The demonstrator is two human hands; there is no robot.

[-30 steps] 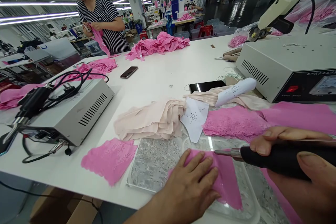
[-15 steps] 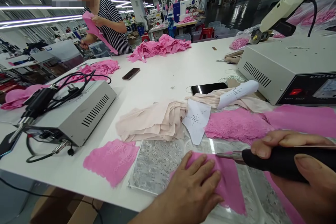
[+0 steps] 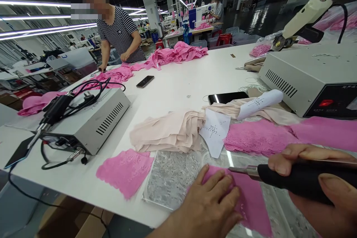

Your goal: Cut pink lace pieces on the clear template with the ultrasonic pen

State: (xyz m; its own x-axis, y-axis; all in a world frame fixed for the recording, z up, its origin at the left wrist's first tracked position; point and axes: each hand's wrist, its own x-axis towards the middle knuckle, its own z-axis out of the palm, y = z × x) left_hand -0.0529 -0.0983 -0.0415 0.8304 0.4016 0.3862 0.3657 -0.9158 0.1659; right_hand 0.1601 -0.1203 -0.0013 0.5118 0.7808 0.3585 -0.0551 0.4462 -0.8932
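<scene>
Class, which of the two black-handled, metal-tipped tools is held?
The tool at right: the right hand grips it. The other tool lies by the left grey box, no hand touching it.

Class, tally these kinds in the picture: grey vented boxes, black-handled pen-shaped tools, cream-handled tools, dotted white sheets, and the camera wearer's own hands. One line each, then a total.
Grey vented boxes: 2
Black-handled tools: 2
Cream-handled tool: 1
Dotted white sheets: 2
Wearer's hands: 2
Total: 9
</scene>
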